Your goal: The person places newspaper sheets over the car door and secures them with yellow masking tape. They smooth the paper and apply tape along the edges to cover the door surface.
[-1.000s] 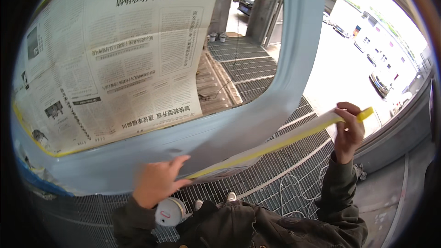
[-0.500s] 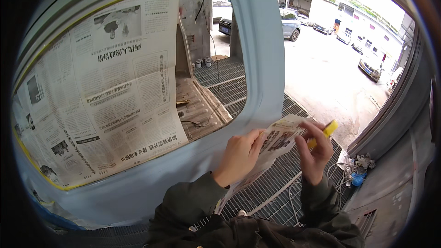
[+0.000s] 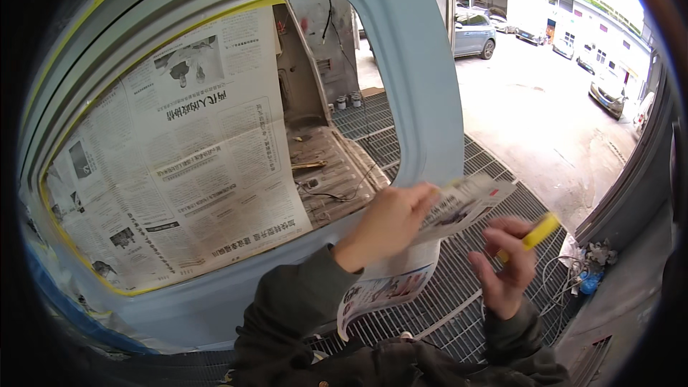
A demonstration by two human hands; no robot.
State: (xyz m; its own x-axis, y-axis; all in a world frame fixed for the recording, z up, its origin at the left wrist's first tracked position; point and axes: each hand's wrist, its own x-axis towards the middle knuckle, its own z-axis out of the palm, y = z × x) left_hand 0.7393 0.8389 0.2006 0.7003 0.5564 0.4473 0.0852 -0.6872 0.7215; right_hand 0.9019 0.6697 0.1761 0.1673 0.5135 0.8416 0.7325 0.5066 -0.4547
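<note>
My left hand (image 3: 387,226) is closed on the upper edge of a loose newspaper sheet (image 3: 466,208), which is folded over and hangs down to its right and below. Slightly blurred, my right hand (image 3: 510,269) grips a roll of yellow masking tape (image 3: 542,231), apart from the sheet. Beyond them stands a light blue vehicle body panel (image 3: 438,93) with a large window opening. Another newspaper (image 3: 193,165) covers the left part of that opening, edged with yellow tape (image 3: 244,11). The opening's right part is uncovered.
Metal floor grating (image 3: 459,283) runs underfoot. A coiled pale hose (image 3: 555,283) and crumpled paper with a blue bundle (image 3: 589,283) lie by the right wall. Small cans (image 3: 349,102) stand behind the opening. Parked cars (image 3: 473,34) are outside.
My right hand with the tape roll has moved right and down, away from the newspaper's edge. The sheet has swung and its lower part now shows. The view has shifted slightly.
</note>
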